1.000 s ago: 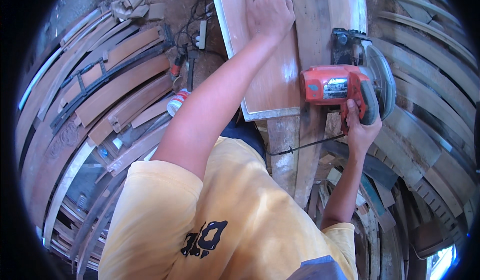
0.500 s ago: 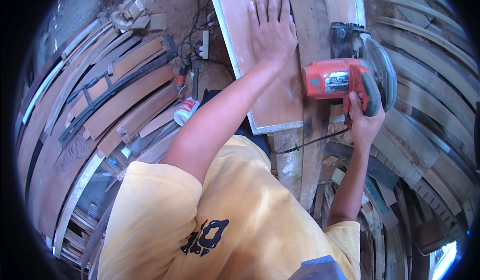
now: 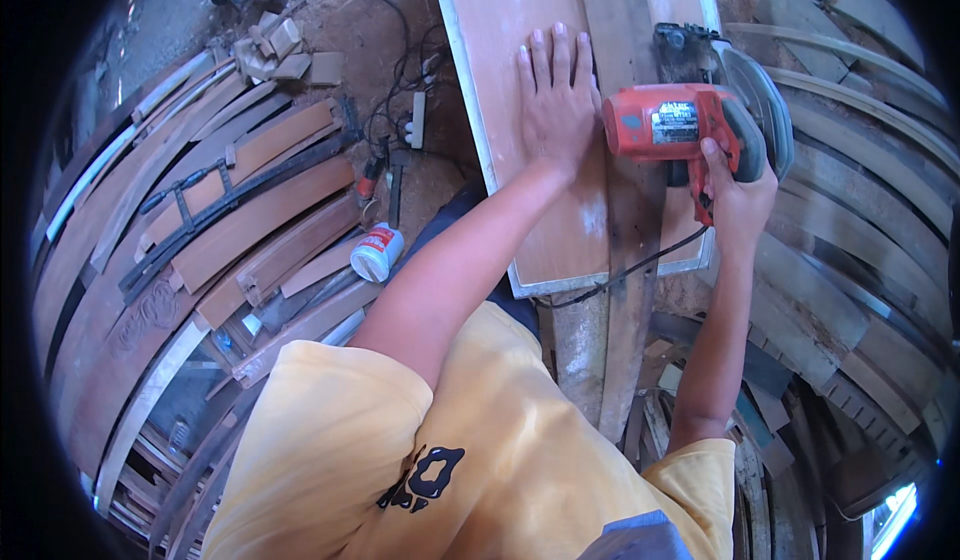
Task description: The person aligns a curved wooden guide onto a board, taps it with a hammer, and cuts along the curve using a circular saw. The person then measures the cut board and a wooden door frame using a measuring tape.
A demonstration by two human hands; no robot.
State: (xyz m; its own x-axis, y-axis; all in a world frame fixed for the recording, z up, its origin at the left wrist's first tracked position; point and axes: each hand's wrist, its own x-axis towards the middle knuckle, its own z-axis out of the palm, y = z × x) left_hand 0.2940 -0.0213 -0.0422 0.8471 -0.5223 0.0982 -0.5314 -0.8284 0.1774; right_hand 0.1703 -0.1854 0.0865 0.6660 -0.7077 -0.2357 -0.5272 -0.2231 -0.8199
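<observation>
My right hand point(image 3: 738, 188) is wrapped round the rear handle of a red circular saw point(image 3: 665, 125). The saw rests over the right part of a wide reddish-brown wooden panel point(image 3: 560, 230) with pale edges, and its round guard points right. A long narrow plank point(image 3: 622, 40) lies lengthwise on the panel, running beneath the saw's motor. My left hand point(image 3: 560, 115) lies flat on the panel just left of the plank, fingers stretched out and pointing away from me. The saw's black cord point(image 3: 640, 265) trails back toward me across the panel. The blade itself is hidden.
Stacked boards point(image 3: 265, 225) fill the left side, with a bar clamp point(image 3: 185, 205) on them. A white tub with a red label point(image 3: 377, 252), a power strip point(image 3: 416, 120) and tangled cables are left of the panel. More timber point(image 3: 850, 200) lies along the right. Wood offcuts point(image 3: 275, 48) are heaped far left.
The saw has slid a little farther away from me along the panel in my right hand. My left hand stays flat on the panel, now lying nearer the saw. The whole view has shifted slightly.
</observation>
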